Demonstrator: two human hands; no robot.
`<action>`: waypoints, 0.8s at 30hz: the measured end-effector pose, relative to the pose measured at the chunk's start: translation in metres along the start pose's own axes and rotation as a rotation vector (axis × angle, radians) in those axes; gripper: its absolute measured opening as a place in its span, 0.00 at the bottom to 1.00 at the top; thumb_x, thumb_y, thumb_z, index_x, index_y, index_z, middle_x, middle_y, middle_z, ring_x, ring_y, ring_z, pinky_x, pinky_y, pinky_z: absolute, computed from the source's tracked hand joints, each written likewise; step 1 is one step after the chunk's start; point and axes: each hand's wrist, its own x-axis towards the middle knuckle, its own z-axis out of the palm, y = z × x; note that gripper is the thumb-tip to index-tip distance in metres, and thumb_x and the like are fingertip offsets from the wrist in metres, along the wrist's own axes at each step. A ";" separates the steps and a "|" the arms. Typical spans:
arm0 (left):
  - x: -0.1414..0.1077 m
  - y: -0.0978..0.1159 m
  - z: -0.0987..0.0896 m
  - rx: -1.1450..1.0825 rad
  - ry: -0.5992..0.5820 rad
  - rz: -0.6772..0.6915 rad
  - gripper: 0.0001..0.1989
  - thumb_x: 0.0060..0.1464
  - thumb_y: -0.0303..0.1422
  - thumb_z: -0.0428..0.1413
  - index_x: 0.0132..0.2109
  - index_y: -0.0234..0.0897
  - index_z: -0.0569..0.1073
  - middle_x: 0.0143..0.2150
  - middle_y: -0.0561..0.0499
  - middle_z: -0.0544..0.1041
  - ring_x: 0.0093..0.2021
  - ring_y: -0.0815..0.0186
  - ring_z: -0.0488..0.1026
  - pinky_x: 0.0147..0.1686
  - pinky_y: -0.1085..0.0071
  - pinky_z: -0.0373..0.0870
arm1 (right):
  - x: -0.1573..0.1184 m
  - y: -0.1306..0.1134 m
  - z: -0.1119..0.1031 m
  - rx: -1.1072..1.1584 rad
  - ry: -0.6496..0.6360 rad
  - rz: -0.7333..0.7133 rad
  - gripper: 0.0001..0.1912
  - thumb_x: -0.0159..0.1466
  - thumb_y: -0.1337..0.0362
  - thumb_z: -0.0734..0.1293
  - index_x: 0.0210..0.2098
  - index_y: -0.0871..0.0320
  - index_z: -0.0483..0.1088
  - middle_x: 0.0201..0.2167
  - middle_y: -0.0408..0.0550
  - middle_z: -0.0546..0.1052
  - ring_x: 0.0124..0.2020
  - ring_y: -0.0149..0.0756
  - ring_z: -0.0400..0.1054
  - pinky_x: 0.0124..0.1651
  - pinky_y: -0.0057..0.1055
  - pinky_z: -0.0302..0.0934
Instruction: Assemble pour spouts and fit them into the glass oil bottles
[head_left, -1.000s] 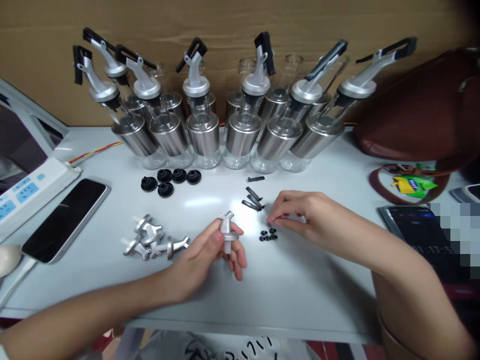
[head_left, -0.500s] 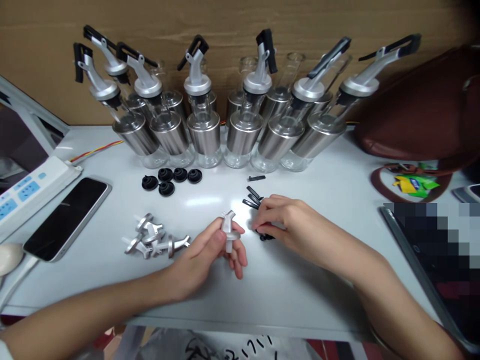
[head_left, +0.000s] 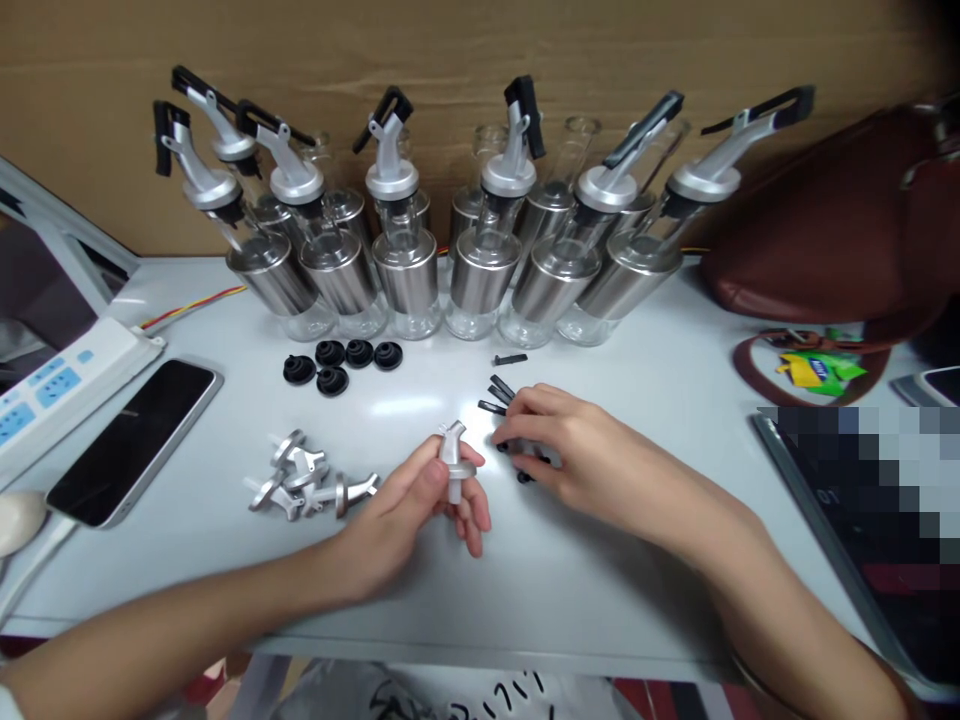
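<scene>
Between its thumb and fingers, my left hand (head_left: 427, 490) grips a silver pourer spout (head_left: 454, 462), held upright above the table. My right hand (head_left: 551, 440) is over small black parts (head_left: 525, 477), fingers curved down and somewhat apart; whether a part is between the fingertips is hidden. Thin black levers (head_left: 493, 407) stick out beyond its fingers, and one more lever (head_left: 511, 359) lies farther back. Several silver spouts (head_left: 300, 475) are piled left of my left hand. Several round black stoppers (head_left: 332, 380) lie behind them.
Glass bottles with steel sleeves (head_left: 406, 275) stand along the back, the front ones topped with spouts. A phone (head_left: 135, 440) and power strip (head_left: 60, 390) are at the left. A brown bag (head_left: 810, 220), a green-yellow packet (head_left: 817, 372) and a dark tablet (head_left: 832, 520) sit at the right.
My right hand has shifted slightly left, and its fingers have spread a little over the black parts. My left hand still holds the spout. The view has moved slightly.
</scene>
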 end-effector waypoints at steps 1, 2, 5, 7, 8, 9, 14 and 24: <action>0.000 0.000 0.000 -0.003 -0.002 0.002 0.23 0.61 0.53 0.47 0.46 0.37 0.65 0.33 0.51 0.73 0.29 0.67 0.72 0.34 0.68 0.63 | 0.000 0.000 0.001 -0.001 -0.008 0.002 0.11 0.62 0.76 0.63 0.38 0.59 0.76 0.37 0.52 0.74 0.39 0.40 0.69 0.42 0.35 0.64; 0.000 0.000 0.000 -0.003 -0.002 0.002 0.23 0.61 0.53 0.47 0.46 0.37 0.64 0.33 0.51 0.73 0.29 0.67 0.72 0.34 0.68 0.63 | 0.000 0.000 0.002 0.005 -0.008 0.008 0.11 0.62 0.76 0.63 0.37 0.59 0.75 0.37 0.51 0.74 0.38 0.39 0.69 0.41 0.34 0.64; -0.001 0.001 0.001 0.016 0.007 -0.008 0.23 0.61 0.53 0.47 0.46 0.37 0.64 0.33 0.51 0.73 0.29 0.67 0.72 0.34 0.67 0.63 | -0.001 -0.004 0.000 0.100 0.055 0.055 0.09 0.62 0.75 0.63 0.36 0.59 0.73 0.33 0.48 0.75 0.33 0.34 0.70 0.36 0.30 0.64; -0.001 0.002 0.002 0.042 0.019 -0.012 0.23 0.61 0.53 0.47 0.46 0.37 0.64 0.34 0.52 0.72 0.29 0.67 0.72 0.35 0.67 0.63 | -0.002 -0.009 -0.004 0.209 0.119 0.070 0.07 0.62 0.73 0.63 0.36 0.58 0.71 0.30 0.45 0.76 0.29 0.31 0.70 0.33 0.27 0.63; -0.001 0.003 0.002 0.054 0.022 -0.012 0.23 0.61 0.53 0.47 0.45 0.37 0.64 0.34 0.52 0.71 0.29 0.67 0.71 0.35 0.67 0.62 | -0.002 -0.011 -0.005 0.253 0.149 0.057 0.06 0.63 0.72 0.63 0.36 0.58 0.71 0.30 0.44 0.77 0.29 0.31 0.70 0.32 0.26 0.63; -0.001 0.003 0.002 0.064 0.025 -0.011 0.23 0.61 0.54 0.47 0.45 0.37 0.64 0.33 0.53 0.70 0.29 0.67 0.71 0.36 0.67 0.62 | -0.002 -0.013 -0.006 0.284 0.184 0.031 0.06 0.64 0.72 0.63 0.37 0.58 0.71 0.31 0.45 0.77 0.30 0.31 0.71 0.33 0.26 0.63; -0.003 0.004 -0.001 0.126 -0.016 -0.046 0.20 0.61 0.52 0.48 0.44 0.38 0.65 0.31 0.55 0.67 0.31 0.67 0.69 0.38 0.67 0.60 | 0.000 -0.017 -0.005 0.334 0.334 -0.044 0.10 0.67 0.71 0.62 0.44 0.58 0.73 0.36 0.49 0.77 0.34 0.32 0.72 0.38 0.27 0.64; -0.004 0.003 -0.002 0.185 -0.046 -0.035 0.20 0.62 0.52 0.46 0.43 0.38 0.65 0.26 0.56 0.69 0.29 0.67 0.64 0.37 0.68 0.57 | 0.001 -0.020 0.002 0.473 0.264 -0.018 0.04 0.63 0.71 0.66 0.33 0.57 0.71 0.31 0.43 0.79 0.33 0.31 0.73 0.31 0.23 0.63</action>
